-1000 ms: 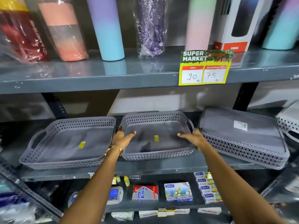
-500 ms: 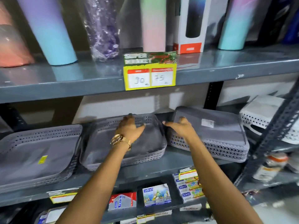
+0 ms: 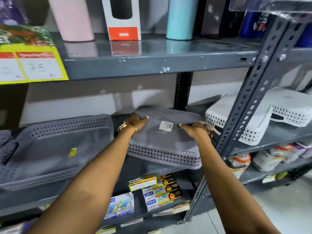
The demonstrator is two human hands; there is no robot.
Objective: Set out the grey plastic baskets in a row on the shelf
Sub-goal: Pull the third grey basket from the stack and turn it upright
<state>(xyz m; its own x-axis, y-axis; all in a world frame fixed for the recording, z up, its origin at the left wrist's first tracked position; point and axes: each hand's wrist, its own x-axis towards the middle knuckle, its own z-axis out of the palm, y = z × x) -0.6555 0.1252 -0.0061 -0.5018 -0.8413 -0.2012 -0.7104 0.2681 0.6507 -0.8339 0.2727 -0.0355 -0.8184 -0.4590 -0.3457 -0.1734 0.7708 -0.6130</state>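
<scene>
Grey steel racking w/ perforated uprights (image 3: 249, 105) is filling the view, pale wall behind. The middle shelf (image 3: 143, 166) is carrying an upside-down grey basket (image 3: 162, 141) toward its right end, base up, white sticker (image 3: 166, 126) too blurred to read. Left hand (image 3: 136, 122) is pressing on the base's left back edge, right hand (image 3: 195, 129) is gripping its right side; fingers curled on the basket, not fully shown. Another grey basket (image 3: 55, 146) is sitting upright at the shelf's left end, yellow label (image 3: 72, 152) unreadable. Top shelf edge is bearing a yellow price tag (image 3: 32, 63) reading approx "75". Below, boxes (image 3: 150, 198) marked "DOMS" and a "SUPER MARKET" tag (image 3: 142, 183). White baskets (image 3: 239, 125) are lying on the next rack.
</scene>
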